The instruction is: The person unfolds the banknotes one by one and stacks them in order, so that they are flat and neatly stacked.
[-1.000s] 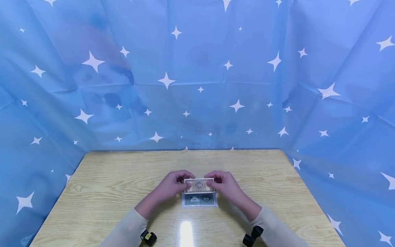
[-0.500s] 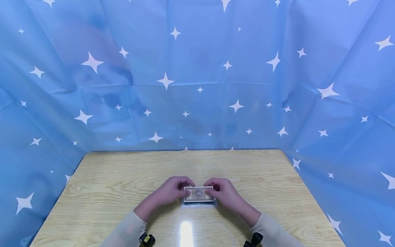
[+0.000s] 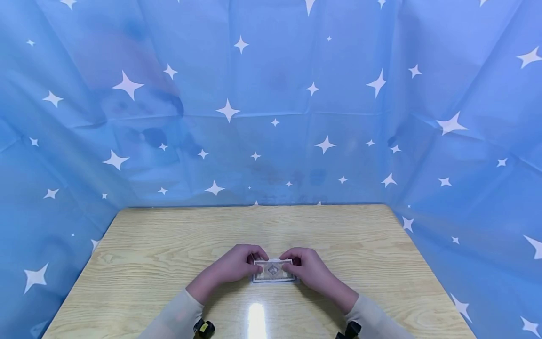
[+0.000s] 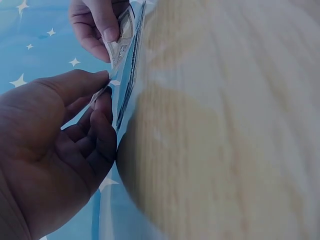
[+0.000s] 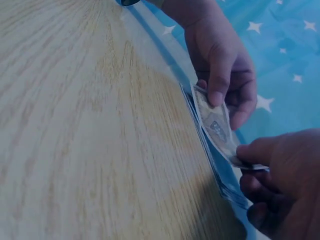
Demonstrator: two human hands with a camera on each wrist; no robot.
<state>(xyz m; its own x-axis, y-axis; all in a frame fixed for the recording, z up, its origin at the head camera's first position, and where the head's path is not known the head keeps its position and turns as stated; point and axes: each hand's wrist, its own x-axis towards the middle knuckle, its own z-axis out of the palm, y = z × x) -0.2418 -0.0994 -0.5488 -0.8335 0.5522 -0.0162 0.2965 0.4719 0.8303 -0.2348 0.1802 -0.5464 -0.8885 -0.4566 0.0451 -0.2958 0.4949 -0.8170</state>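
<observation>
A banknote (image 3: 273,270) with an ornate pale brown print and a central diamond emblem is stretched between both hands. My left hand (image 3: 237,263) pinches its left end, thumb on top and fingers behind. At the other end, my right hand (image 3: 308,267) pinches it the same way. Below the note lies a flat stack (image 5: 212,167) of thin layered sheets on the table, almost covered from above. In the right wrist view the note bows slightly and stands tilted over that stack. Whether its lower edge touches the stack, I cannot tell.
The wood-grain table (image 3: 169,235) runs back to a blue curtain (image 3: 271,141) with white stars, which also hangs at both sides. A bright light reflection (image 3: 256,320) shows on the near tabletop. Black wrist devices (image 3: 204,328) sit by the sleeves.
Both hands have brought the banknote nearer to the person, down over the stack. The dark green printed panel that showed below it one second ago is now covered.
</observation>
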